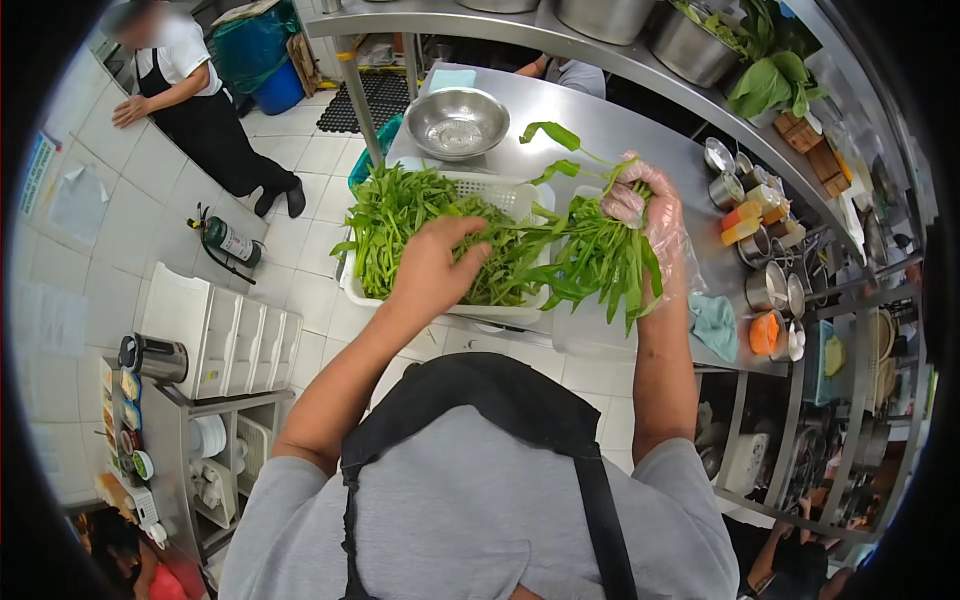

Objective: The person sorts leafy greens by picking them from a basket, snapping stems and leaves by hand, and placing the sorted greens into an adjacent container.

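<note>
A white perforated basket [500, 190] on the steel table [610, 125] holds a heap of leafy greens [390, 215]. Over the middle of that heap is my bare left hand [437, 262], thumb and fingers apart, with nothing seen in its grip. My right hand [650, 205] wears a clear plastic glove and is closed around a bunch of long-leafed greens [590, 250]. The bunch hangs to the right of the basket, its leaves spreading down and to the left. Part of a pale board or tray [585, 325] shows beneath it.
Behind the basket is a steel bowl [457, 124]. A teal cloth [713, 326] lies right of my right forearm, near sauce bottles [742, 220] and metal containers [766, 287]. A steel shelf [500, 22] runs overhead. Another person [185, 100] stands at the wall, upper left.
</note>
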